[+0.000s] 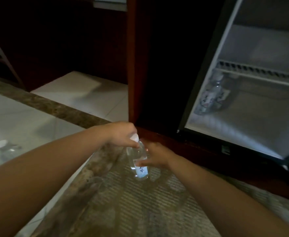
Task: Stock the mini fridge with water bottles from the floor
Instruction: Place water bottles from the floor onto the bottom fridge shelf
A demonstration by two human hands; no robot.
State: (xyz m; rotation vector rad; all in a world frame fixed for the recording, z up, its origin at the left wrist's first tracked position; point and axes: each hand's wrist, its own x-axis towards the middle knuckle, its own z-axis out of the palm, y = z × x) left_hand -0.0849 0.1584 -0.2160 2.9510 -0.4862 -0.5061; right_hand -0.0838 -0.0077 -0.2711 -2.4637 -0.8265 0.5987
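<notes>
Pale floor tiles (12, 113) and a brown woven mat (131, 202) fill the head view. At centre, a clear plastic water bottle with white cap (137, 159) is upright; touching the mat or just above it, cannot tell. My left hand (123, 135) pinches the neck under the cap. My right hand (155, 154) wraps the body, probably taking over because the open black-framed mini fridge (243, 125) lies at 2 o'clock. Labelled bottles (210, 98) already stand inside, at the left. One spare floor bottle (1, 146) waits at 9 o'clock.
</notes>
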